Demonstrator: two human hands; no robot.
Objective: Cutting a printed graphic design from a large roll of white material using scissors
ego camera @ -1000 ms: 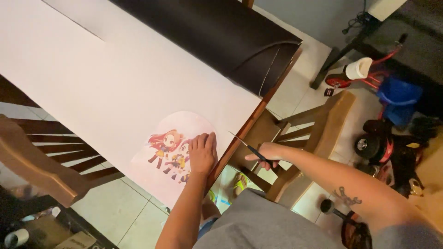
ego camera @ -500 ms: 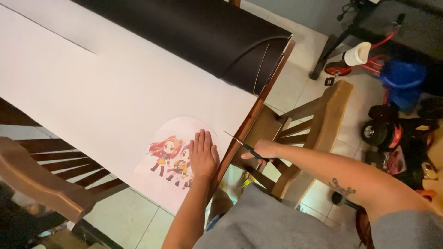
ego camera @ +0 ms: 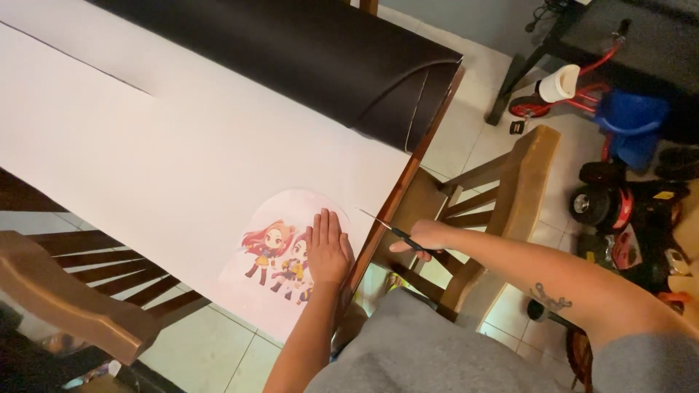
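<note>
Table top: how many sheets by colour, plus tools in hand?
White sheet: 1
Black sheet: 1
Cartoon cutout, under left hand: 1
Scissors, in right hand: 1
Total: 4

Your brown wooden table [ego camera: 408, 182] carries a large white paper sheet [ego camera: 160, 145], a rolled black sheet [ego camera: 306, 51] along its far side, and a pale cartoon-figure printed cutout [ego camera: 280, 255].
</note>
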